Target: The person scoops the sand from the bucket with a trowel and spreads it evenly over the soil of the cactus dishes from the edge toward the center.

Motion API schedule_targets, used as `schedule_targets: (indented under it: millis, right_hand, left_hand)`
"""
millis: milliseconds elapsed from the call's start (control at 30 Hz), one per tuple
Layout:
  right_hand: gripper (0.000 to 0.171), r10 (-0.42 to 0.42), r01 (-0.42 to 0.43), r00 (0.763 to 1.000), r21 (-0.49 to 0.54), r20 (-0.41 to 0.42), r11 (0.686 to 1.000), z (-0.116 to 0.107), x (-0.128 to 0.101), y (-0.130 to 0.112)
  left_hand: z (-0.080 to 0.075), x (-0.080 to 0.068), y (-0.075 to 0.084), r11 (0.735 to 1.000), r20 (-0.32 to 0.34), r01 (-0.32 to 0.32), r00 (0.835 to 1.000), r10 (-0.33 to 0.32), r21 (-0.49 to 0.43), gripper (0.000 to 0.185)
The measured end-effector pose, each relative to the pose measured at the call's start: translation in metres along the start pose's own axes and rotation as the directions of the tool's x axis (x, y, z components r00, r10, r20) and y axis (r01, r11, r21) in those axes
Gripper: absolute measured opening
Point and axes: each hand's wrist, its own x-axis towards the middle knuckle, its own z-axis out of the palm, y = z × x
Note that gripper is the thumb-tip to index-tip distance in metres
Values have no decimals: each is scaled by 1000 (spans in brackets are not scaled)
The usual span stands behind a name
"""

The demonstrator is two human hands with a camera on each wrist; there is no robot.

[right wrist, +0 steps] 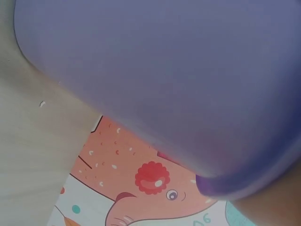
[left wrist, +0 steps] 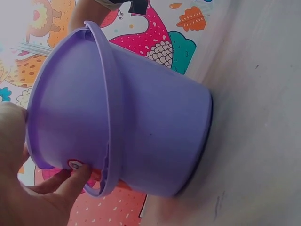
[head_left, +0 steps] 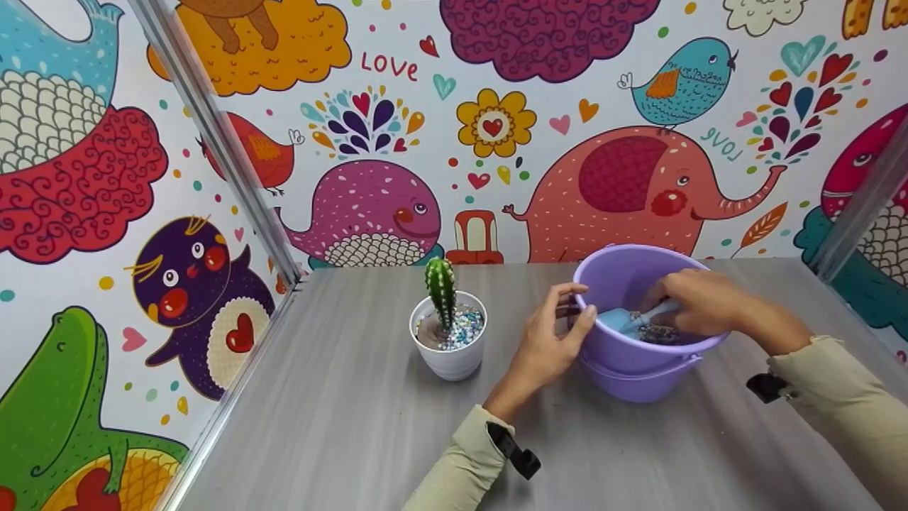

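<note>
A purple plastic bucket (head_left: pixel 638 358) stands on the grey table (head_left: pixel 369 426), with dark gravel in its bottom. My left hand (head_left: pixel 560 330) grips the bucket's near-left rim, thumb inside and fingers outside; the left wrist view shows the bucket's outer wall (left wrist: pixel 155 132) and that hand (left wrist: pixel 28 188) at the rim. My right hand (head_left: pixel 699 301) reaches into the bucket and holds the handle of a light blue scoop (head_left: pixel 624 319), whose blade lies on the gravel. The right wrist view is filled by the bucket wall (right wrist: pixel 164 75).
A small white pot (head_left: pixel 449 344) with a green cactus (head_left: pixel 441 287) and coloured pebbles stands left of the bucket. Cartoon-patterned walls enclose the table at the back and both sides.
</note>
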Motion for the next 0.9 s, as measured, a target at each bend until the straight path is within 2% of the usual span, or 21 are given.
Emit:
schedule_targets:
  millis: [433,900]
  right_hand:
    - [24,54,-54,999,88,7,995,-10,-9,-2]
    - [26,43,-35,996,101,-82,994,-16,-22,0]
  left_hand:
    - [1,-1,-1,1000,-3,-6,1000,6,-22,43]
    - [0,-1,-1,1000,-1,2,1000,-2,-20,44]
